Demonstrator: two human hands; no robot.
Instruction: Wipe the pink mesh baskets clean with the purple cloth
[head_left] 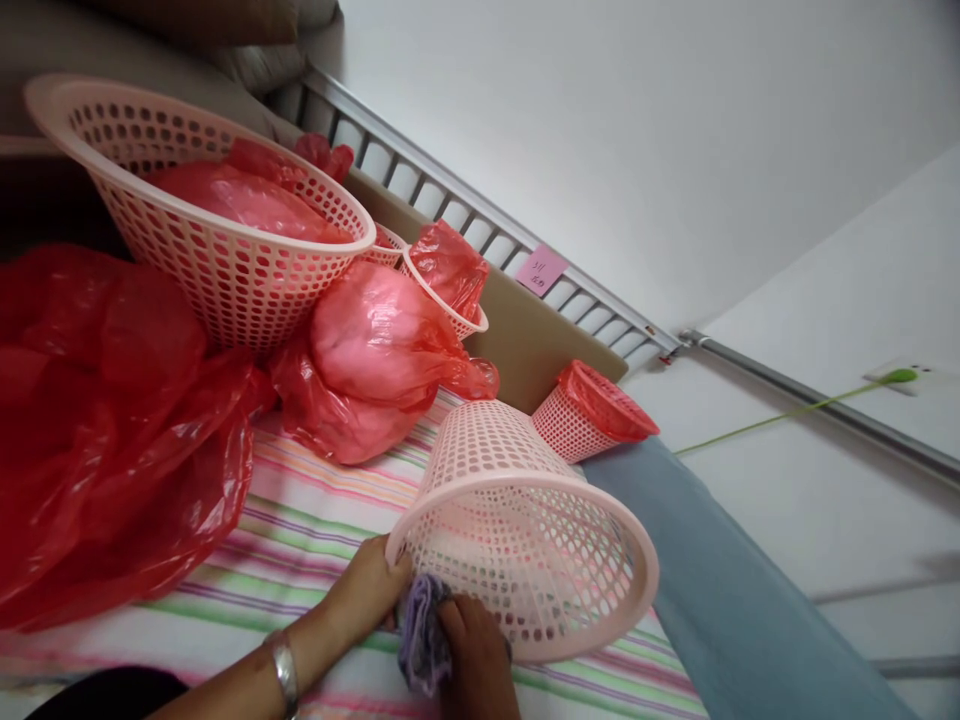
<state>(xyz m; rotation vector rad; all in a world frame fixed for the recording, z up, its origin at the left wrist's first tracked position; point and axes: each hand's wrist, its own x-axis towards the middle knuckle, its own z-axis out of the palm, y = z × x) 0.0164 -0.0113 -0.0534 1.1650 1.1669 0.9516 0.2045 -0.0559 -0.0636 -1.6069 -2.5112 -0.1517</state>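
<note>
A pale pink perforated plastic basket (491, 440) lies tipped on the striped cloth, its wide mouth turned towards me and nothing visible inside. My left hand (373, 582), with a silver bangle at the wrist, is closed on the left side of its rim. Just right of that, my right hand (478, 650) grips a crumpled purple-grey rag (425, 637) against the lower rim. Some of the fingers of both hands are hidden behind the rim and the rag.
Striped cloth (300, 510) covers the surface. A large pink basket (217, 270) stands left with red plastic bags, near a knotted red bag (375, 350) and loose red plastic (112, 440). A red-lined basket (592, 410) sits by the headboard; a metal rail (825, 405) runs right.
</note>
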